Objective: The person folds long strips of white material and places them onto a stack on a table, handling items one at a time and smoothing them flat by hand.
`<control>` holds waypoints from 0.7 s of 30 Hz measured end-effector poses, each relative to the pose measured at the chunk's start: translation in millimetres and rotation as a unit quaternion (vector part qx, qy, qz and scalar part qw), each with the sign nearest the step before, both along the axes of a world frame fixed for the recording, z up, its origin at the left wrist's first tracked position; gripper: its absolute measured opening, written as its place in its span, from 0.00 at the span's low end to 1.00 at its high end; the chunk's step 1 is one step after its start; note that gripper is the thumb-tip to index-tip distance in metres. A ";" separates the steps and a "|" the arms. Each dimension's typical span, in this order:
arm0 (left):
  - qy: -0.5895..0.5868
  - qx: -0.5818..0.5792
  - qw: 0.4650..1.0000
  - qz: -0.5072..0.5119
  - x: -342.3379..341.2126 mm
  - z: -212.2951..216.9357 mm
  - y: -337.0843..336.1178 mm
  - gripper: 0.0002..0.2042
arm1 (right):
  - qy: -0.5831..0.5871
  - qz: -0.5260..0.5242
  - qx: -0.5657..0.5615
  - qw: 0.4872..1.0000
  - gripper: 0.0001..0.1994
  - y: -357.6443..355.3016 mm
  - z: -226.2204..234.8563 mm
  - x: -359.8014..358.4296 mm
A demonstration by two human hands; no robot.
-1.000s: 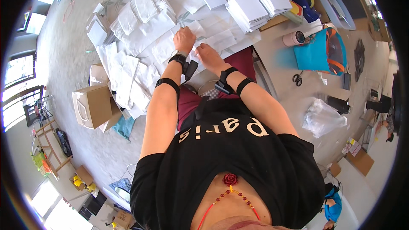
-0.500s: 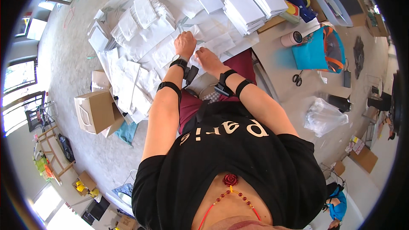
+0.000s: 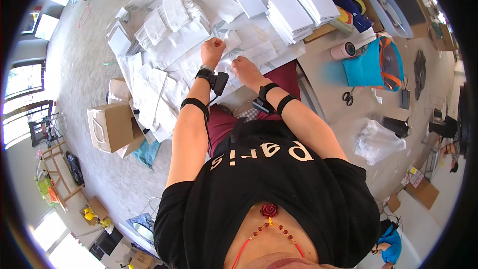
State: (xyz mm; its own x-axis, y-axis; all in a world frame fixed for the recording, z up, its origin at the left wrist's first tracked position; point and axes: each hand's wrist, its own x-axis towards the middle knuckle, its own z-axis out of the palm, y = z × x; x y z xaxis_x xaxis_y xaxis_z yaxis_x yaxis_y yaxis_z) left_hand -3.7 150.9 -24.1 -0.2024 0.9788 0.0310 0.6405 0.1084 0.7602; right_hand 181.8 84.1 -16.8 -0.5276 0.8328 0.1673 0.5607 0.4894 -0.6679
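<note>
My left hand (image 3: 212, 53) is over the near part of the table, its fingers curled together beside a thin white bag (image 3: 231, 41). What sits between those fingertips, if anything, is too small to make out. Close by on the right, my right hand (image 3: 247, 72) has thumb and fingers pinched at the near edge of a flat, thin white sleeve (image 3: 259, 55). Past my left hand lies a fanned pile of white bags (image 3: 174, 17). More loose white bags (image 3: 154, 97) cover the table's left side.
Stacks of white booklets or cards (image 3: 291, 17) stand at the far right of the table. Beyond them are a tape dispenser (image 3: 356, 10), a pink cup (image 3: 342, 50) and a blue bag (image 3: 371, 65). Scissors (image 3: 348, 97) lie on the floor; a cardboard box (image 3: 110, 127) is at left.
My left hand has shifted slightly left, away from my right hand, and its fingers are curled tighter. My right hand has hardly moved. The whole view has tilted slightly.
</note>
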 end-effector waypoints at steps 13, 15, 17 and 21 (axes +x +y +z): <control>-0.320 0.029 0.941 0.103 -38.7 41.0 -47.9 0.11 | 0.074 -0.015 -0.040 0.996 0.07 5.8 24.2 -1.4; -0.324 0.054 0.938 0.111 -49.7 48.2 -62.7 0.10 | 0.138 -0.031 -0.018 0.990 0.06 10.4 45.5 -17.5; -0.340 0.069 0.931 0.117 -52.5 56.5 -76.9 0.09 | 0.196 -0.030 -0.031 0.980 0.08 13.8 66.4 -39.1; -0.371 0.094 0.916 0.121 -47.3 69.7 -101.9 0.08 | 0.242 0.012 -0.078 0.967 0.09 12.8 99.0 -73.4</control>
State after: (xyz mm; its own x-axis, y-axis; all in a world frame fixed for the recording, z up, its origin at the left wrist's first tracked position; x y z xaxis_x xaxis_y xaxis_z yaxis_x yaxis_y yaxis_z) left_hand -50.9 49.0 45.6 -0.4457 0.8943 -0.0389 -0.0846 0.0012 0.9964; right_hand 108.4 96.9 82.2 -0.4388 0.8564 0.2722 0.1546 0.3703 -0.9159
